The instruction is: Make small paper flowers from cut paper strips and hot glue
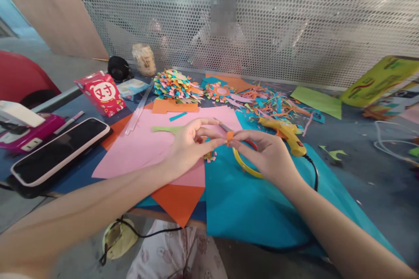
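Observation:
A small folded or curled piece of orange paper (230,136) is pinched between the fingertips of my left hand (191,139) and my right hand (265,150). Scissors with a yellow handle loop (247,165) show under my right hand; a grey pointed blade sticks out by the orange paper, and my fingers hide the rest. Just below my left fingertips, a small multicoloured paper flower (209,155) is partly covered. A green paper strip (166,129) reaches out behind my left hand. Pink paper (137,157) lies under my left hand, teal paper (248,209) under my right.
A yellow glue gun (278,128) with a black cord lies right of my hand. Behind are a fringed multicoloured paper ball (175,87), a paper flower (220,91) and paper scraps (265,100). Leftward are a phone (62,150), a red packet (101,93) and a purple power strip (36,133).

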### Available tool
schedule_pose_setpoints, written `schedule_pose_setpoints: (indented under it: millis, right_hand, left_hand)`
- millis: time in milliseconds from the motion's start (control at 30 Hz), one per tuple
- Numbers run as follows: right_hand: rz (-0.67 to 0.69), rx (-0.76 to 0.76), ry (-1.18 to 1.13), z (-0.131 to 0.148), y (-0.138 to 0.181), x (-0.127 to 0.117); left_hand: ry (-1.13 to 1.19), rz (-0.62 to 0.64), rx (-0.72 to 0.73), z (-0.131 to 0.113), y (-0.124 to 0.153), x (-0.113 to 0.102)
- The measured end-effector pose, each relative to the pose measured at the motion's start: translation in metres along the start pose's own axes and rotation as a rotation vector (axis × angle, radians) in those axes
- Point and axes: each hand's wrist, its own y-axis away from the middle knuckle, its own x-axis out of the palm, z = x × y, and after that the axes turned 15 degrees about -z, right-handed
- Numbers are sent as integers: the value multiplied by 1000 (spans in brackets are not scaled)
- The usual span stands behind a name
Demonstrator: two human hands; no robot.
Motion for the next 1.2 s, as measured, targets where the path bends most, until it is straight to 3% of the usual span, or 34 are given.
schedule_pose_setpoints:
  millis: [200,367,500,733,967,1200]
  right_hand:
    - [-61,-2,-19,-2,-3,-13]
    - [-44,1,-19,-2,-1,-14]
    - [-26,-43,0,-2,0,-12]
    - [-53,-23,-34,3,2,-14]
    - [5,187,-229,7,5,-12]
    - [247,356,-314,11,12,-4]
  left_hand:
    - [-721,152,323,-4,-14,-22]
    - [-879,275,303,11,-20,-24]
    - [-778,276,216,9,-20,-23]
    - [-246,209,-119,-9,-14,-24]
    - [-63,14,-37,-9,-13,-21]
    - [9,33,-75,-9,-6,-15]
